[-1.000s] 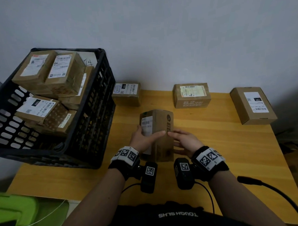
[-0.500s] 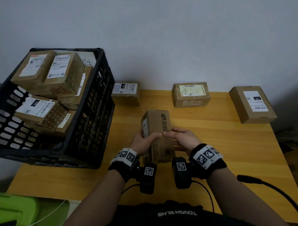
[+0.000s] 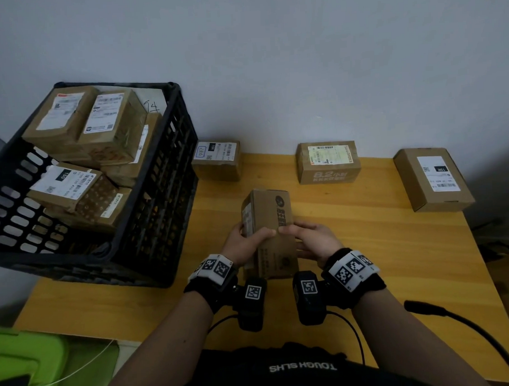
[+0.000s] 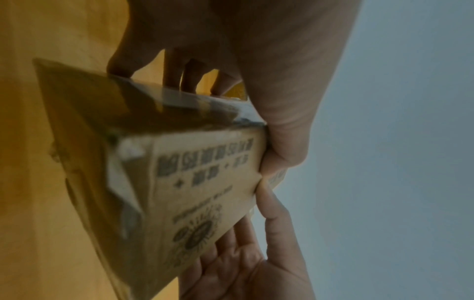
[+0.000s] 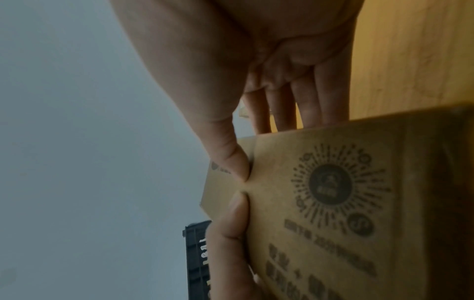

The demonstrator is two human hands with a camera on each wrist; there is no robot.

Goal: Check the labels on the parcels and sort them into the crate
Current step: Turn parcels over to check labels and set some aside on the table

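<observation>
I hold a brown cardboard parcel point(image 3: 273, 221) over the middle of the wooden table point(image 3: 396, 259), its long side pointing away from me. My left hand point(image 3: 245, 243) grips its left side and my right hand point(image 3: 312, 240) its right side. Both thumbs press on the printed upper face, tip to tip. A white label shows on the parcel's left face. In the left wrist view the parcel point(image 4: 205, 182) sits between my left hand point(image 4: 277, 113) and right hand point(image 4: 256, 263). The right wrist view shows the parcel's printed round logo point(image 5: 330, 182). A black crate point(image 3: 164, 214) stands at the left.
Several labelled parcels point(image 3: 110, 126) fill the crate. Three more parcels lie along the table's far edge by the wall: one beside the crate point(image 3: 217, 161), one in the middle point(image 3: 328, 163), one at the right point(image 3: 433, 179). A green bin point(image 3: 30, 366) is at the bottom left.
I have turned the parcel in my hands: its white label has swung round to the left and the printed face now points up. Both hands kept their grip.
</observation>
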